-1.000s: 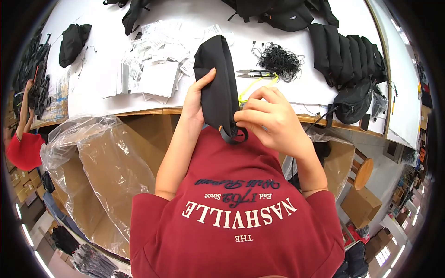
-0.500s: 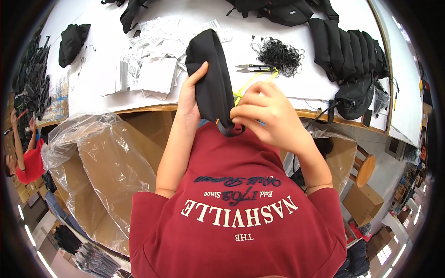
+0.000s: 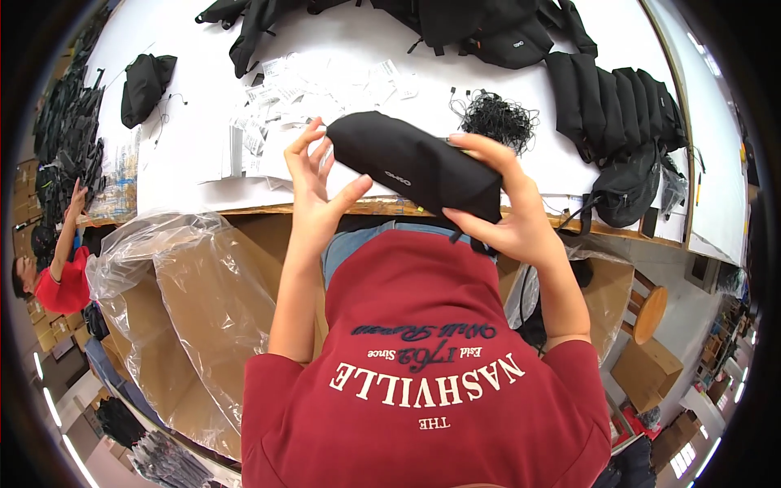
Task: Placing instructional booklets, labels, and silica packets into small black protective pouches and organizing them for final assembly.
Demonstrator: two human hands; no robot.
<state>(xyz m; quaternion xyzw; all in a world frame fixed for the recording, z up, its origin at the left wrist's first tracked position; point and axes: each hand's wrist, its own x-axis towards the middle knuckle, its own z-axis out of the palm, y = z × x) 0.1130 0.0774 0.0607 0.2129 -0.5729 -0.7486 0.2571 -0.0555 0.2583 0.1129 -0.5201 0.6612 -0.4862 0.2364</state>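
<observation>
A black fabric pouch with a small pale mark hangs tilted above the table's near edge, its right end lower. My right hand grips that end, fingers over the top edge and thumb below. Around the left end, my left hand is open, its fingers and thumb spread; its thumb tip is close to the lower edge, and I cannot tell whether it touches. Behind the pouch lie a tangle of thin black cords and scattered white paper tags. The thread snips are hidden from view.
Black pouches lie in a row at the right, beside a black bag. More black bags fill the far side. Plastic-covered cardboard stands below left, a wooden stool at right. A person in red is far left.
The pouch has turned from nearly upright to lengthwise. My right hand has moved from the yellow cord and strap to gripping the pouch's right end. My left hand has loosened and spread its fingers.
</observation>
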